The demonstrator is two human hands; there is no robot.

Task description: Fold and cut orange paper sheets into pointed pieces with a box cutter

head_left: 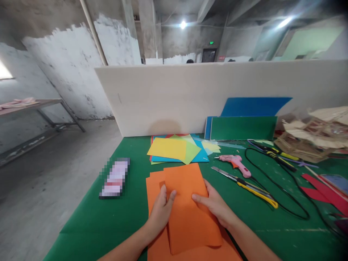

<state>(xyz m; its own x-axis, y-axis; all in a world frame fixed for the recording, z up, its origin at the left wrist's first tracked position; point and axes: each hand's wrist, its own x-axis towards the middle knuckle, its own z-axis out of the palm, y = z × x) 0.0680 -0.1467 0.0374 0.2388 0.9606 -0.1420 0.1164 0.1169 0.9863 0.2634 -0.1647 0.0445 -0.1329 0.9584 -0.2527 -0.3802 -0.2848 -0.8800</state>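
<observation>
Between my two hands is a folded orange sheet of paper (187, 206), tilted a little over a larger orange sheet (156, 241) that lies on the green table (125, 221). My left hand (161, 208) grips its left edge, thumb on top. On the right edge, my right hand (213, 203) pinches it with the thumb in front and the other fingers behind. A yellow utility knife (248, 186) with its blade out lies right of my right hand. Above the knife rests a pink glue gun (235, 163).
Coloured paper sheets (168, 148) are piled at the back. A blurred phone (115, 177) lies left. Green and blue boards (243, 127) lean on a white partition (168, 94). A black cord (274, 188), pliers (282, 161), red strips (323, 192) and a wooden model (312, 134) occupy the right.
</observation>
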